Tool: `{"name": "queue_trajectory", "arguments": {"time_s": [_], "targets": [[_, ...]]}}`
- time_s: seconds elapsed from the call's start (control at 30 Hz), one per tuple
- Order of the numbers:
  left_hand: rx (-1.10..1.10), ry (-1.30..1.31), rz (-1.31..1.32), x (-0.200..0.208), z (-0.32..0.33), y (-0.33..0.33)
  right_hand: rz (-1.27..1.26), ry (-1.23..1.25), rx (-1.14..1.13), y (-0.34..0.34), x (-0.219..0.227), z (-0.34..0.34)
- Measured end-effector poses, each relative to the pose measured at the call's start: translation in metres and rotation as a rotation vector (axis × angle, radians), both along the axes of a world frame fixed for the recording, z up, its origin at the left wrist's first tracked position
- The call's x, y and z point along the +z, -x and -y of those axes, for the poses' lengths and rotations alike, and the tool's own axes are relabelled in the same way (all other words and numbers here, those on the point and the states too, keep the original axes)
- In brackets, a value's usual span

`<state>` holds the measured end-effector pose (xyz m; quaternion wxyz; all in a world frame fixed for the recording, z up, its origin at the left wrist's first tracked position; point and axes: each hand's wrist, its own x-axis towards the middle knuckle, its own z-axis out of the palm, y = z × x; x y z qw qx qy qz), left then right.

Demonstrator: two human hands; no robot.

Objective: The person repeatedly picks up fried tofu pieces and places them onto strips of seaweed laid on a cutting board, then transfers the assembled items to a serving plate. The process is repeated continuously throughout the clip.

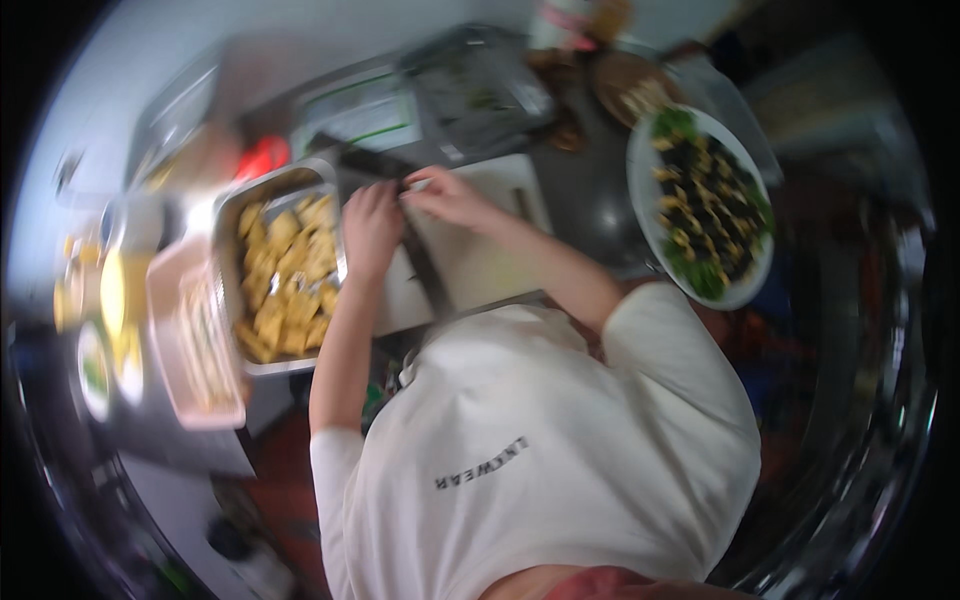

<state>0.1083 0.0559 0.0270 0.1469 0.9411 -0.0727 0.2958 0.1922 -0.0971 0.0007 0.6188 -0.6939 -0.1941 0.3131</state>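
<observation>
My left hand is over the far left end of the white cutting board, fingers bent and pressed together beside the metal tray. Close by, my right hand pinches at something small and pale; blur hides what it is. A long dark strip runs down the board below my fingers; I cannot tell whether it is a blade or a gap. The tray holds many yellow chunks, next to my left forearm.
At the right stands an oval white plate with green leaves and dark, yellow-topped pieces. A pink bin of pale strips is left of the tray. Behind the board lie a clear plastic tray, a green-edged container and a red object.
</observation>
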Motion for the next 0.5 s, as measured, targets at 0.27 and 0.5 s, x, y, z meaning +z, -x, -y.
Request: {"name": "queue_trajectory", "arguments": {"time_s": [0.27,0.5], "targets": [[-0.156,0.010,-0.034,0.013,0.042,0.026,-0.085,-0.255,0.111,0.009,0.031,0.047],[-0.188,0.182,0.012,0.013,0.058,0.039,0.203,0.006,0.019,-0.005,0.083,0.148]]}}
